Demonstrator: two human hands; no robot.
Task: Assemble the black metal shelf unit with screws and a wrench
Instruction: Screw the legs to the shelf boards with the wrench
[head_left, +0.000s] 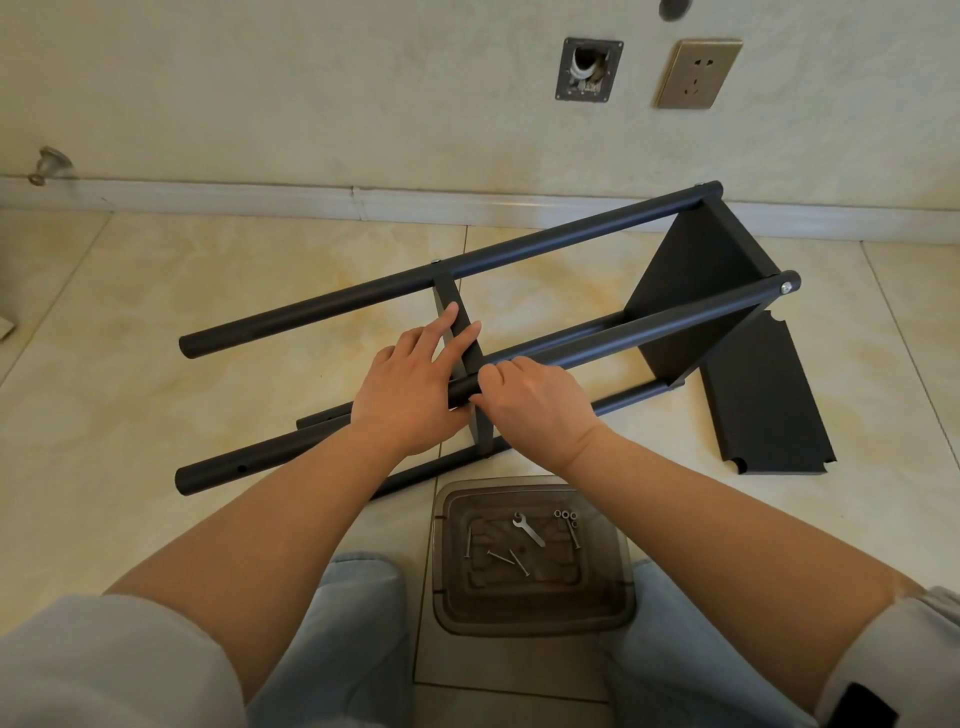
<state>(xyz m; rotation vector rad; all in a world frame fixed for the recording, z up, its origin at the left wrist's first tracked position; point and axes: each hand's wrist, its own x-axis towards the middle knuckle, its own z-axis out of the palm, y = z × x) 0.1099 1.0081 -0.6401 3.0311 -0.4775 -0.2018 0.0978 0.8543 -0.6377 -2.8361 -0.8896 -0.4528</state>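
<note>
The black metal shelf unit (519, 249) lies on its side on the tiled floor, with round tube legs and a square shelf panel (696, 291) fixed at the right end. A second, narrow-looking shelf panel (465, 332) stands between the tubes in the middle. My left hand (410, 389) rests flat against that middle panel, fingers stretched up along it. My right hand (535, 395) pinches the near upper tube (649, 322) close to its left end, beside the panel. A silver wrench (529, 529) and several screws (506, 558) lie in the tray.
A smoky clear plastic tray (530, 618) sits between my knees, with nuts (566, 515) in its far right corner. A loose black shelf panel (763, 405) lies flat on the floor at right. The wall and baseboard (260, 200) run close behind the unit.
</note>
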